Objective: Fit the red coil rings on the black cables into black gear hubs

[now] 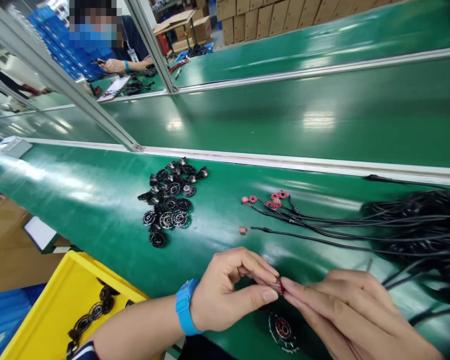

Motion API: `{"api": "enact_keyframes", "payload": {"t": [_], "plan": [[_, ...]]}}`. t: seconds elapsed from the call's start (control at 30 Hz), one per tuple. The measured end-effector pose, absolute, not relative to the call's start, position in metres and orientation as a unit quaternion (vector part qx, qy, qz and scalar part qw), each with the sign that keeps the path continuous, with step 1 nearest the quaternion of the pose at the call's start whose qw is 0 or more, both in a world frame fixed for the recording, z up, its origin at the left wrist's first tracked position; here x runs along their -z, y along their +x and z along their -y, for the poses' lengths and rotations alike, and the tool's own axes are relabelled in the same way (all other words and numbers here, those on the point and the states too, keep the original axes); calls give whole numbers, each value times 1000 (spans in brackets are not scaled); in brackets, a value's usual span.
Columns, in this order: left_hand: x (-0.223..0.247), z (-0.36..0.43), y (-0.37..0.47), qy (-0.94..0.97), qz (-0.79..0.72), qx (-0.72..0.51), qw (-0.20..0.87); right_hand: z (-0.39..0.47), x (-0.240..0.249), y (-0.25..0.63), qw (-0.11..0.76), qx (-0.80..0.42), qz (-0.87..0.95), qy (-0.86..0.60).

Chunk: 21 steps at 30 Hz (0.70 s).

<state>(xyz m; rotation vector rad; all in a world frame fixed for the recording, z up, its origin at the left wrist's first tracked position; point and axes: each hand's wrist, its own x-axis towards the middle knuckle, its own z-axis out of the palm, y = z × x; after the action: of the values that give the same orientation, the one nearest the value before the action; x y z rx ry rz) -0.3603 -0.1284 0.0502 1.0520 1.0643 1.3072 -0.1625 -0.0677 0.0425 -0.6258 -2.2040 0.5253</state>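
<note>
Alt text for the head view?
A person's left hand and right hand hold a small red-edged part over a green workbench. Beyond lie black toothed parts and, farther right, black cables with red ends; a yellow bin sits lower left.

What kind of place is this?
Probably a factory workshop: there's a long green bench, a pile of similar black parts, and rows of cardboard boxes behind.

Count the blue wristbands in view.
2: one blue wristband on the wrist behind the left hand; a second wristband on the co-worker's forearm, upper left. Others may be hidden.
</note>
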Motion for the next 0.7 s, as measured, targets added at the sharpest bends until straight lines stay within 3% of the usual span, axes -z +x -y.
{"api": "enact_keyframes", "payload": {"t": [0.13, 0.23, 0.37, 0.47, 0.57, 0.7], "plan": [[-53, 128, -358, 523, -480, -539, 454, 71, -38, -163, 405, -217, 844, -276], [-61, 125, -373, 620, -521, -464, 357, 68, -44, -161, 378, -275, 828, -311], [-74, 120, -422, 699, -663, -264, 41, 57, -51, -149, 402, -495, 672, -377], [-76, 122, -458, 677, -727, -65, -97, 47, -51, -140, 446, -589, 562, -372], [-69, 130, -477, 652, -740, 53, -160, 40, -50, -136, 455, -601, 543, -369], [-56, 136, -484, 654, -735, 61, -165, 33, -49, -134, 465, -614, 521, -368]]}}
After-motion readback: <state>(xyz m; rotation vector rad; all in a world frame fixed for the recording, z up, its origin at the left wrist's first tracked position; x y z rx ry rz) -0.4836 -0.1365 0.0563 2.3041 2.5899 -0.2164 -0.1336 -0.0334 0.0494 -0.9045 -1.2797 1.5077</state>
